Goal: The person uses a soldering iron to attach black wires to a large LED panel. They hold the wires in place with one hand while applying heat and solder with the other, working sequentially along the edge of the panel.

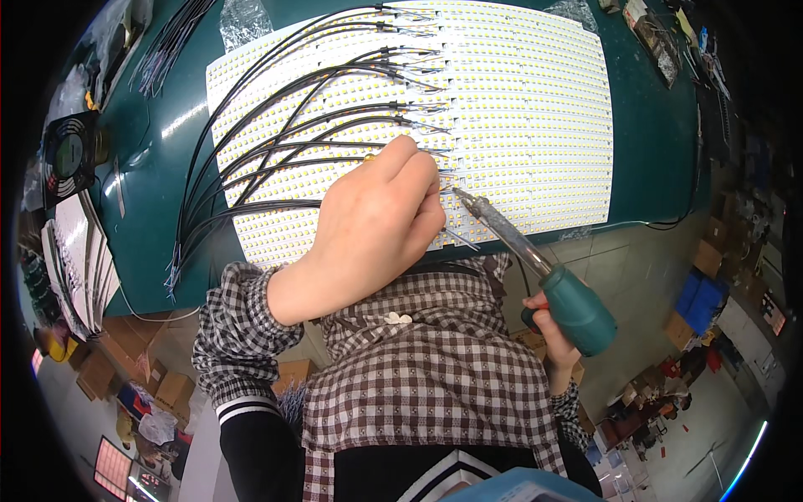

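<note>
My left hand (372, 213) lies over the panel with its fingers curled in a pinch. A black cable (284, 205) runs in under it, and a thin grey end (462, 241) pokes out past the fingertips. My right hand (556, 335) grips a soldering iron (577, 309) by its green handle. The iron's tip touches or nearly touches the thin wires beside my left fingers. Beneath lies a white LED strip panel (535, 125) with rows of small yellow chips. More black cables (314, 79) end in fine wires along its middle seam.
A green tabletop (167, 209) carries the panel. At the left are a black fan (71, 155), stacked white strips (84, 259) and a wire bundle (167, 50). Loose tools and parts (657, 42) lie at the upper right. Cardboard boxes (711, 243) and a blue bin (701, 301) stand on the floor.
</note>
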Demonstrator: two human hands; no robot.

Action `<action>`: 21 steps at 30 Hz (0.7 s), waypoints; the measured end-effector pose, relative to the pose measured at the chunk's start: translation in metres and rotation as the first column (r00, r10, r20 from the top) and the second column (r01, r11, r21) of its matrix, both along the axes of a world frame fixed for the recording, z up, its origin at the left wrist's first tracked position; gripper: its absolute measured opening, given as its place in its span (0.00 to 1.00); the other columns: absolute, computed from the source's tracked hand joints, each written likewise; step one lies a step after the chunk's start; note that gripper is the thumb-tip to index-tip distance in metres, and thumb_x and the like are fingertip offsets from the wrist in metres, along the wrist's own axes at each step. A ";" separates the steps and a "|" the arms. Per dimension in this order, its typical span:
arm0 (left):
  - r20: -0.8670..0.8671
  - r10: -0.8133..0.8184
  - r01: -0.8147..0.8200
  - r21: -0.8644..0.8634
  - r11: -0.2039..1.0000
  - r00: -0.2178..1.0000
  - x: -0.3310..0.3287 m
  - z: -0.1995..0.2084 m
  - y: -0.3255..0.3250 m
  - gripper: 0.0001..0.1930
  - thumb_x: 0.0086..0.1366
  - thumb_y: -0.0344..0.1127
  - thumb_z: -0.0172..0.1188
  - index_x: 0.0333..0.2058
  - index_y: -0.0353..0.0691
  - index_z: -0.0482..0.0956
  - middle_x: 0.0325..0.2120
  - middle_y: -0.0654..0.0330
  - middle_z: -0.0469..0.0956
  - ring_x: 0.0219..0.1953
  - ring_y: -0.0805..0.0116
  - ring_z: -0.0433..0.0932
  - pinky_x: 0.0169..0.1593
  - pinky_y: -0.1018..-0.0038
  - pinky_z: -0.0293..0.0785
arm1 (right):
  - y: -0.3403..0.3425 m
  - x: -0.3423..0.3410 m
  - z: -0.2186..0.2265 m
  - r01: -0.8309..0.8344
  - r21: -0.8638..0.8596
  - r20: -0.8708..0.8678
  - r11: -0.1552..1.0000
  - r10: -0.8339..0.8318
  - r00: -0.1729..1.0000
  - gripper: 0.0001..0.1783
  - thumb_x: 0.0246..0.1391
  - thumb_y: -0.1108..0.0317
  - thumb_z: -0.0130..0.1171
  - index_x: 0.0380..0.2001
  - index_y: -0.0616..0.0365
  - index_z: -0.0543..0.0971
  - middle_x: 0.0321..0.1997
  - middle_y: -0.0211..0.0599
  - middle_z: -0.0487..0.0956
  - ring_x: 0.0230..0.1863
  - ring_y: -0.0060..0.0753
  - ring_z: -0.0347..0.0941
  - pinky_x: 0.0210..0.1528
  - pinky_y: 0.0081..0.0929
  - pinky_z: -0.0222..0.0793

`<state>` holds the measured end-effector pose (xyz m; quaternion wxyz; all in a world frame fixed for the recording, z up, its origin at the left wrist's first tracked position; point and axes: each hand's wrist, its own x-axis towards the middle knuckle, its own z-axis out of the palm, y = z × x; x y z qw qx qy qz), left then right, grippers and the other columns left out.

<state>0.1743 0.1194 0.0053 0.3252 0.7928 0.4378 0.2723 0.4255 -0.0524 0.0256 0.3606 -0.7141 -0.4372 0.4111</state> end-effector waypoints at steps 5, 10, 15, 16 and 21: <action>-0.020 -0.002 0.001 -0.008 1.000 1.000 -0.001 0.002 0.001 0.09 0.54 0.21 0.65 0.30 0.38 0.73 0.26 0.58 0.70 0.23 0.61 0.74 0.25 0.68 0.69 | -0.003 -0.002 -0.003 0.068 0.024 -0.051 0.997 -0.067 0.996 0.12 0.43 0.69 0.77 0.33 0.59 0.87 0.34 0.34 0.86 0.39 0.34 0.80 0.46 0.32 0.74; -0.022 0.002 -0.002 -0.021 1.000 1.000 -0.001 0.002 0.000 0.08 0.54 0.21 0.64 0.30 0.38 0.73 0.26 0.58 0.70 0.22 0.62 0.73 0.25 0.68 0.69 | -0.001 -0.001 0.000 0.030 0.041 -0.042 0.999 -0.029 0.999 0.12 0.44 0.69 0.76 0.34 0.60 0.87 0.34 0.34 0.86 0.38 0.34 0.80 0.45 0.32 0.74; -0.019 0.006 -0.006 -0.024 1.000 1.000 -0.001 0.004 0.000 0.08 0.54 0.22 0.64 0.29 0.38 0.73 0.26 0.57 0.70 0.23 0.59 0.74 0.26 0.67 0.70 | -0.002 0.003 -0.001 0.019 0.052 -0.105 0.998 -0.014 0.994 0.15 0.48 0.68 0.75 0.38 0.63 0.85 0.37 0.40 0.86 0.38 0.34 0.81 0.43 0.31 0.77; -0.014 0.011 -0.011 -0.027 1.000 1.000 -0.001 0.003 0.000 0.08 0.54 0.22 0.64 0.29 0.38 0.73 0.26 0.56 0.70 0.24 0.56 0.75 0.27 0.64 0.71 | -0.003 0.003 -0.001 0.011 0.054 -0.131 0.998 -0.004 0.991 0.16 0.50 0.68 0.75 0.40 0.65 0.84 0.39 0.42 0.86 0.39 0.34 0.82 0.43 0.31 0.78; 0.128 -0.022 0.036 -0.107 0.994 0.991 -0.007 0.003 -0.001 0.07 0.56 0.23 0.65 0.31 0.37 0.76 0.28 0.55 0.72 0.26 0.55 0.76 0.30 0.64 0.74 | 0.000 -0.005 -0.001 0.142 0.093 -0.285 0.985 -0.110 0.952 0.24 0.58 0.64 0.67 0.50 0.73 0.78 0.43 0.53 0.84 0.40 0.42 0.84 0.45 0.38 0.82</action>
